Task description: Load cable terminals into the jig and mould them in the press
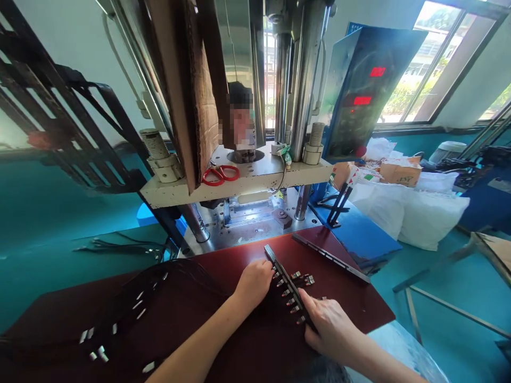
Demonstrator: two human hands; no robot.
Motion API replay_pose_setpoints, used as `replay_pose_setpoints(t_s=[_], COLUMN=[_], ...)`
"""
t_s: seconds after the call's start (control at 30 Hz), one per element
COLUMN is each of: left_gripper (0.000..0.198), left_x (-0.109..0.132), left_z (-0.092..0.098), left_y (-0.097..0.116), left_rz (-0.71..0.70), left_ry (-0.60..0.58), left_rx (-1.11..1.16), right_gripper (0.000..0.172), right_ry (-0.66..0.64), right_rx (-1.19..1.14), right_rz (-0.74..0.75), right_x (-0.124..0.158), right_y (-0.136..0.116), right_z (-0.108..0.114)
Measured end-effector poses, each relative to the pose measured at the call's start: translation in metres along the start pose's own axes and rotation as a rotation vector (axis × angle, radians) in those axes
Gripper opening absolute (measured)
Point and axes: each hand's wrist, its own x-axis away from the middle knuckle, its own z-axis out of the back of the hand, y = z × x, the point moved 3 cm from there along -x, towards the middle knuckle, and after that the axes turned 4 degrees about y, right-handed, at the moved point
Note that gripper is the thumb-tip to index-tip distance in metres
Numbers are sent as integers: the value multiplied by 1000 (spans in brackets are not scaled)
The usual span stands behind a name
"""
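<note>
Here, a bar (291, 287) slants over the dark-red table (359, 308), windows (419, 58) beyond.

From centre, a brown corrugated cardboard sheet (205, 106) stands at eleven o'clock, red loop-handled scissors (221, 172) at ten, a blue metal control box (359, 85) at two, bulging white sacks (429, 214) at three.

Connectors (310, 280) shiny metal; tabletop (235, 258) smooth, glossy; cardboard (205, 117) matt.

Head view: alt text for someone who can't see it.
Right hand grips a dark strip lined with small connectors; left hand touches it. On the brown table lie another bar, right, and silver-tipped cables, left; a press stands behind.
</note>
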Motion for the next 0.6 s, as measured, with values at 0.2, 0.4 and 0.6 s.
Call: replay_pose_setpoints(t_s=[0.2, 0.4, 0.6], left_gripper=[24, 31, 68], left_x=[-3, 9, 70], left_z=[-3, 31, 79], left_y=[5, -20, -109], left_rz=[35, -17, 36], left_ry=[-7, -84, -259], left_rx=[2, -38, -171], right_gripper=[53, 37, 24], right_ry=[-28, -11, -41], right_rx=[-2, -103, -77], right_rz=[5, -55, -139], right_x=[-3, 1, -1], right_y=[1, 4, 8], right_z=[1, 3, 5])
